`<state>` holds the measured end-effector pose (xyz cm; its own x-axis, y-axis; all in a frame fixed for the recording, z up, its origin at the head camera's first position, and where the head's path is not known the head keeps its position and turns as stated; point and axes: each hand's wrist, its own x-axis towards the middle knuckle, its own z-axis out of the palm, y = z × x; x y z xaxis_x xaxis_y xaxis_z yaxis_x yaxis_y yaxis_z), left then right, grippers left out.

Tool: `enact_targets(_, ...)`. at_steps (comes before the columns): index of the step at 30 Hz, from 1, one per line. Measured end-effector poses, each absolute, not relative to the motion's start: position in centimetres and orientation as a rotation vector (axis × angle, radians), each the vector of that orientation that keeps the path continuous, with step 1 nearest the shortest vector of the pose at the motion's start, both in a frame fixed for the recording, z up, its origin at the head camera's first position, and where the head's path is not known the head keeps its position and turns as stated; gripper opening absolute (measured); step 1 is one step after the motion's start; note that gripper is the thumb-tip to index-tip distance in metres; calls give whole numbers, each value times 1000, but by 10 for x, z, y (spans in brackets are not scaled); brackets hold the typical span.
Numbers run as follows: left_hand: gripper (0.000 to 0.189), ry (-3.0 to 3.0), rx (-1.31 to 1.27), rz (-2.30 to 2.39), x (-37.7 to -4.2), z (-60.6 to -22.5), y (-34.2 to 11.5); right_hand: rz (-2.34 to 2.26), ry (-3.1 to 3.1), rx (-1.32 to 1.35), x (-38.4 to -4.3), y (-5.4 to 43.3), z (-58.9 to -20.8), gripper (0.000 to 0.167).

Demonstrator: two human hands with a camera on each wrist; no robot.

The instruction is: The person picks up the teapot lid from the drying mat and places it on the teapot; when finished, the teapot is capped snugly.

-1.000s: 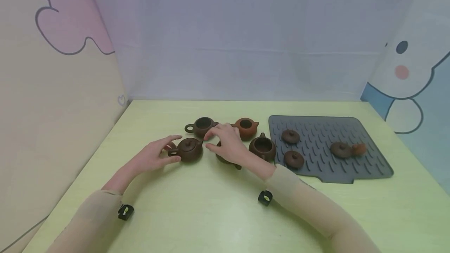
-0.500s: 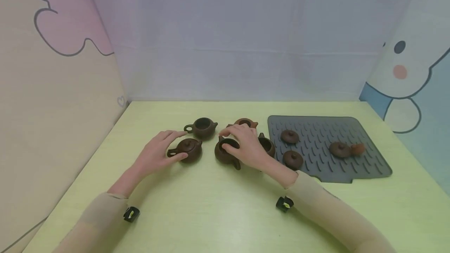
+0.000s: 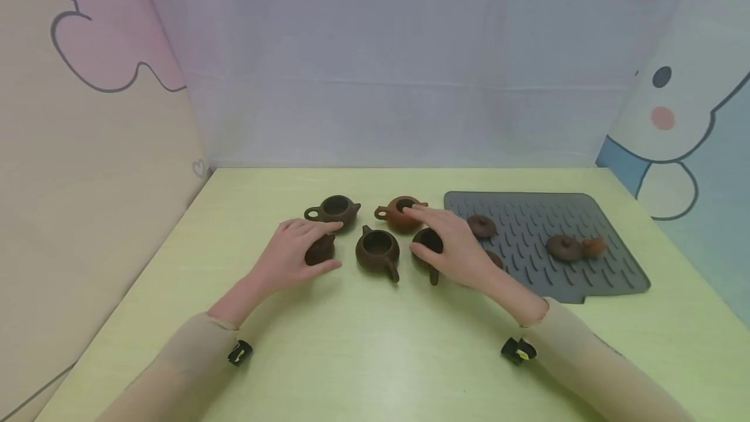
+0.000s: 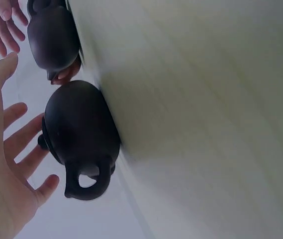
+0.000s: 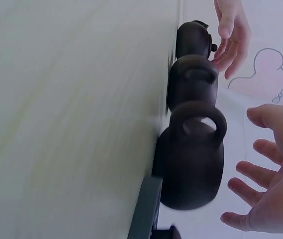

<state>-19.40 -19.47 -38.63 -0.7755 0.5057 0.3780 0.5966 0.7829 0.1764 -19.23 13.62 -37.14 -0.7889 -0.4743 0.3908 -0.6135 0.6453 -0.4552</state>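
My left hand (image 3: 290,256) hovers over a dark brown lidded teapot (image 3: 320,253), its fingers spread and holding nothing. In the left wrist view the fingers pass behind this teapot's lid knob. My right hand (image 3: 459,251), fingers apart, reaches over a lidless dark teapot (image 5: 191,172) and partly hides it in the head view. Between the hands stands another lidless dark teapot (image 3: 372,263), its handle towards me. Behind these are a lidless dark teapot (image 3: 347,217) at left and a lidless reddish-brown teapot (image 3: 397,219) at right, partly covered by my right fingertips.
A grey ridged mat (image 3: 527,279) lies to the right. On it are a brown lid (image 3: 482,226), another lid (image 3: 495,258) partly behind my right forearm, a third lid (image 3: 564,249) and a small reddish-brown piece (image 3: 594,247) touching it. Walls border the table at the back and sides.
My right hand has moved right, from over the middle teapot to the right-hand dark one. My left hand has shifted right, further over the lidded teapot. The teapots stay in place.
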Motion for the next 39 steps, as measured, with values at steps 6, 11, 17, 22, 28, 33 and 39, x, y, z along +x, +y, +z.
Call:
enact_targets(6, 69, -2638, -863, -377, -196, -387, -183, 791, -2646, 836, -186, 164, -373, 64)
enact_targets(11, 70, -2645, -865, -332, -199, -387, -175, 733, -2667, 801, -184, 184, -375, 67)
enact_targets(17, 69, -2677, -860, -285, -198, -385, -169, 622, -2713, 752, -182, 202, -376, 72)
enact_targets(22, 68, -2702, -846, -253, -199, -384, -165, 559, -2764, 713, -178, 217, -378, 73)
enact_targets(28, 66, -2688, -867, -202, -199, -385, -161, 490, -2803, 715, -171, 232, -378, 61)
enact_targets(33, 63, -2692, -889, -209, -200, -387, -160, 468, -2788, 704, -168, 239, -378, 40)
enact_targets(39, 58, -2687, -907, -245, -201, -389, -157, 471, -2833, 654, -168, 243, -378, 26)
